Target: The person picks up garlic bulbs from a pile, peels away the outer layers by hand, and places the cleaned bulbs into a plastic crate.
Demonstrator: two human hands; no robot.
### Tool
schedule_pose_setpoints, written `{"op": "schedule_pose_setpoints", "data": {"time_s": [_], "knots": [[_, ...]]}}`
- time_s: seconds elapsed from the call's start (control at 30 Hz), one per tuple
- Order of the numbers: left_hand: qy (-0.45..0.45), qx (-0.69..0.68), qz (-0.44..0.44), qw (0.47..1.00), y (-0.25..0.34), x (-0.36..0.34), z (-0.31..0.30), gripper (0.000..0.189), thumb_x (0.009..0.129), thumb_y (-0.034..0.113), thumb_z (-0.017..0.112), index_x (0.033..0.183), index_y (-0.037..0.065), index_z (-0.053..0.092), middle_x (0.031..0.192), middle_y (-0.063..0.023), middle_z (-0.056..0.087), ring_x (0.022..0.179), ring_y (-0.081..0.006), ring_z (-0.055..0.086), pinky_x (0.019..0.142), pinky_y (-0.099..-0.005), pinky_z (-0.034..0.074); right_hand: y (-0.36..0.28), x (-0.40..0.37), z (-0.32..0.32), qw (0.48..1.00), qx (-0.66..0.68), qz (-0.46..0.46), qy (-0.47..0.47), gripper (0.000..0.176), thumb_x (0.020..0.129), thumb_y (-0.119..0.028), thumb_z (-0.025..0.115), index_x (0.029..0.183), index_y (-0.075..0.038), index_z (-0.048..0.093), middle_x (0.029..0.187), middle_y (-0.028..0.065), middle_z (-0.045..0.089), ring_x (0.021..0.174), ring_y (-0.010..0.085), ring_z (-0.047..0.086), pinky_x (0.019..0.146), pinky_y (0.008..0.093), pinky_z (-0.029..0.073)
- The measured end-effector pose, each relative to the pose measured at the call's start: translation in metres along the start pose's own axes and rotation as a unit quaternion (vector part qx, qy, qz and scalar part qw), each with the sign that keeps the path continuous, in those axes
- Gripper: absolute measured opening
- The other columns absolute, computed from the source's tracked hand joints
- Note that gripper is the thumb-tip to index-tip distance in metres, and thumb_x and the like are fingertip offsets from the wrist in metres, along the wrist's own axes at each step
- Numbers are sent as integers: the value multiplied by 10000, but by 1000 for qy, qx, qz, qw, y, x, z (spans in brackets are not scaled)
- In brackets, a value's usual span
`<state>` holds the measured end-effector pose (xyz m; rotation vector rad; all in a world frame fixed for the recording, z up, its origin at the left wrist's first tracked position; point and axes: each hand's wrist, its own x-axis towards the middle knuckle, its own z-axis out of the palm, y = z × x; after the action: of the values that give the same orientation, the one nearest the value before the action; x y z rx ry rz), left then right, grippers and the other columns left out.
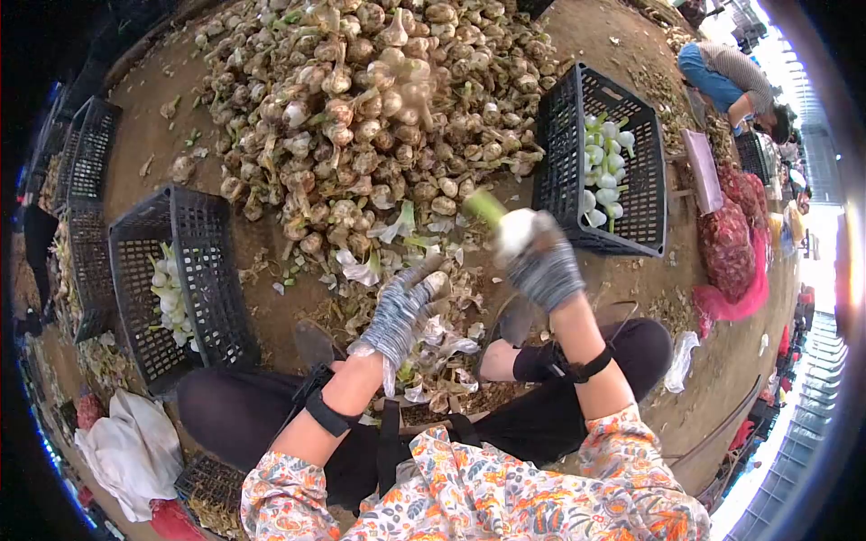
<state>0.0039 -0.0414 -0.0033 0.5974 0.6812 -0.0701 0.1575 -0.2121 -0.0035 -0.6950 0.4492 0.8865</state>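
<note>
In a grey knit glove, my right hand [546, 266] grips a peeled white garlic bulb [515, 233] with a short green stem pointing up and left; it is slightly blurred. The hand is raised in front of the right-hand black crate. My left hand [401, 308], gloved the same way, hangs over the peelings between my legs. Its fingers are partly stretched and apart, with nothing seen in them. Ahead lies a large heap of unpeeled garlic [361, 117] with dirty skins. Loose garlic skins [437, 347] lie below my hands.
A black crate [663, 180] with white garlic bulbs [604, 167] stands at right; another crate [216, 279] with white bulbs [171, 293] stands at left. Farther right are red mesh sacks [726, 248] and a bent-over person [731, 77]. A white cloth sack [135, 451] lies at lower left.
</note>
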Motion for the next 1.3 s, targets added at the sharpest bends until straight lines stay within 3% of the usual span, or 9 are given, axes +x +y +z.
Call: {"op": "schedule_pose_setpoints", "data": {"time_s": [0.17,0.3,0.5,0.7,0.77,0.83,0.97,1.03,1.3], "knots": [[-13,-24,-89,996,7,-1,-8,299,844,138,546,1118,19,531,930,-54,607,760,-120,583,656,-243,495,-52,-3,-9,914,264,-117,-285,495,769,-398,614,1117,-68,490,859,47,535,660,112,503,535,215,416],[18,-40,-76,996,7,7,-18,290,842,134,543,1109,22,543,919,-45,610,757,-116,578,628,-228,486,-8,77,26,977,-171,-86,96,287,806,-230,602,1026,-66,516,699,-2,475,572,83,450,473,223,399],[52,-64,-65,994,22,15,-23,257,834,118,538,1075,29,559,917,-51,609,749,-122,574,645,-226,487,50,262,-28,720,-626,-179,238,340,769,-117,583,1093,-22,539,903,152,629,747,227,572,670,335,431],[141,14,21,990,29,22,-31,318,820,72,564,1131,26,513,948,-67,611,733,-122,590,634,-237,493,45,271,-32,640,-715,-167,226,278,797,-165,595,1050,-50,574,830,131,638,698,217,556,645,336,434],[118,110,130,978,21,37,-47,468,788,64,610,1225,53,443,1111,-78,540,860,-138,565,637,-239,487,38,215,-12,218,-945,-243,-17,244,831,-151,551,1040,-27,574,815,132,632,718,202,572,665,321,449],[143,225,212,940,13,50,-52,553,777,74,624,1274,46,384,1219,-93,469,1005,-170,520,784,-274,463,41,135,42,812,-572,-115,5,238,848,-129,513,1037,5,566,808,95,629,727,149,579,644,302,467],[-19,240,251,938,32,28,-24,643,754,1,625,1316,34,316,1277,-93,411,1145,-190,421,962,-308,353,34,53,68,791,-612,-15,-7,262,837,-132,529,1043,28,553,825,54,618,728,98,565,599,265,471],[-99,138,215,962,35,13,-7,638,767,32,628,1314,1,302,1279,-102,405,1153,-183,411,972,-319,345,34,23,81,880,-474,-11,-34,298,826,-161,556,1060,24,540,855,39,605,713,83,543,580,231,472],[-112,159,219,956,27,-10,15,634,754,55,653,1296,-9,331,1241,-105,442,1113,-169,447,946,-301,373,30,-23,87,825,-545,-138,-51,169,816,-99,598,933,18,562,846,57,606,732,61,531,623,213,470]]}}
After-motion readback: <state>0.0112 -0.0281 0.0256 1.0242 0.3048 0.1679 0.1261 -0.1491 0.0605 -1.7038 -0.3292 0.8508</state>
